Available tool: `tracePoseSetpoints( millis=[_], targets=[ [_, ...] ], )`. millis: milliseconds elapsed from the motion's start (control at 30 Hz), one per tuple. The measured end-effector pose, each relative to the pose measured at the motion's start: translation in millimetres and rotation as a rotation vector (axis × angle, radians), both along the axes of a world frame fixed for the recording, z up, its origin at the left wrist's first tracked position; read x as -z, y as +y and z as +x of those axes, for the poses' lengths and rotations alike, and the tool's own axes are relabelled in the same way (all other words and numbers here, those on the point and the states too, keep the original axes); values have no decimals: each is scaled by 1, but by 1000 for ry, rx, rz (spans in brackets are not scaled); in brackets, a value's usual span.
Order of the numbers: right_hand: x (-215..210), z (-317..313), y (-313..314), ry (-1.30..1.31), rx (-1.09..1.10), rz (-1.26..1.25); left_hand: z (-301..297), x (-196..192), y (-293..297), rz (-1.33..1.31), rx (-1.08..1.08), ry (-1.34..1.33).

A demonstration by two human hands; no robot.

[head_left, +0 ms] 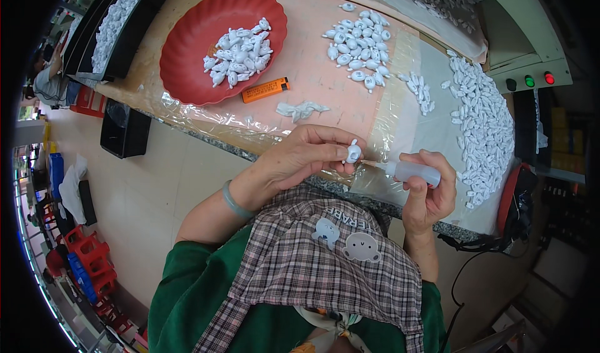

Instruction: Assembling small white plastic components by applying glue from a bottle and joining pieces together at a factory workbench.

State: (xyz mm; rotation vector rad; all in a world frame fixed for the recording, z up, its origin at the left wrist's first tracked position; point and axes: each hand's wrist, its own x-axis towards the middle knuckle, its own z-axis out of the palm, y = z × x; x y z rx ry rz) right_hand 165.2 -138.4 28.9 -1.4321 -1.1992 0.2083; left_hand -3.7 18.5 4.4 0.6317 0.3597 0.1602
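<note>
Where fingers (330, 152) pinch, white figurine (354, 153), small, rounded

Small white figurine (353, 152), rounded with stubby projections, sits upright in left hand (304, 157); translucent bottle (411, 172) lies nearly level in right hand (431, 193), slim nozzle (373, 163) just beside figurine.

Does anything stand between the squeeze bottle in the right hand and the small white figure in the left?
Nothing visible does. The right hand points the squeeze bottle at the white figure in the left hand; whether its nozzle touches is unclear.
</note>
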Motion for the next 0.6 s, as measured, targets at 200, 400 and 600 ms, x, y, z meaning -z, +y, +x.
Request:
tracePoseSetpoints(
  millis=[200, 400, 600],
  targets=[
    [0, 0, 0, 5, -4, 7, 1, 1, -2, -59, 28, -15],
    [0, -1, 0, -13, 2, 27, 0, 2, -2, -56, 50, 2],
    [0, -1, -3, -107, -4, 42, 0, 5, -2, -67, 61, -15]
  ],
)
